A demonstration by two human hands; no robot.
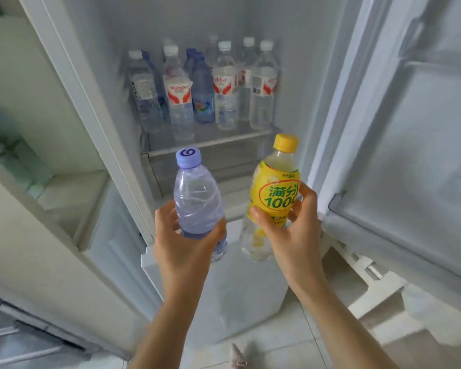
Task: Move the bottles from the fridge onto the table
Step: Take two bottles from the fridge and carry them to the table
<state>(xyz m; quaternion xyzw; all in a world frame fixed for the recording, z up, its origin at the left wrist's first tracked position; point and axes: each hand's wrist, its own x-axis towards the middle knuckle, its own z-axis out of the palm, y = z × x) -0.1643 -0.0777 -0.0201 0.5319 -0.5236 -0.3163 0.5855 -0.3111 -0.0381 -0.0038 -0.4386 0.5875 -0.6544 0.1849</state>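
Two doors stand wide on the fridge, its white right door swung far out; on a glass shelf deep inside stands a cluster of clear and blue water bottles (red-and-white labels on several); nearer the camera, in front of the open compartment, the left hand has its fingers and thumb curled round the lower body of a pale purple-capped water bottle, held upright; just beside it, not touching, the right hand grips a yellow-labelled lemon drink bottle round its middle, yellow cap tilted slightly right.
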